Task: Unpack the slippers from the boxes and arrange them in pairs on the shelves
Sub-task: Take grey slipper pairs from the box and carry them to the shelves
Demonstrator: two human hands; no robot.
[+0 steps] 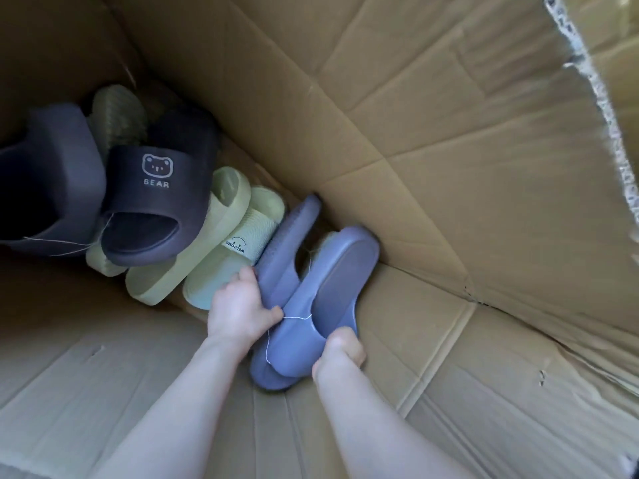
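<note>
I look down into a large cardboard box (pixel 449 167). A pair of blue-grey slippers (pixel 311 295) lies against its right wall, tied together with a thin white thread. My left hand (pixel 242 305) grips the left slipper of that pair at its strap. My right hand (pixel 340 354) grips the heel end of the right slipper. To their left lie pale green slippers (pixel 214 243), one with a "WELCOME" label. Further left sit dark purple slippers (pixel 155 202), one marked "BEAR".
Another greenish slipper (pixel 117 115) stands behind the dark pair in the far corner. The box walls rise on all sides, with a torn flap edge (pixel 601 115) at the upper right. Bare cardboard floor (pixel 86 340) shows at the lower left.
</note>
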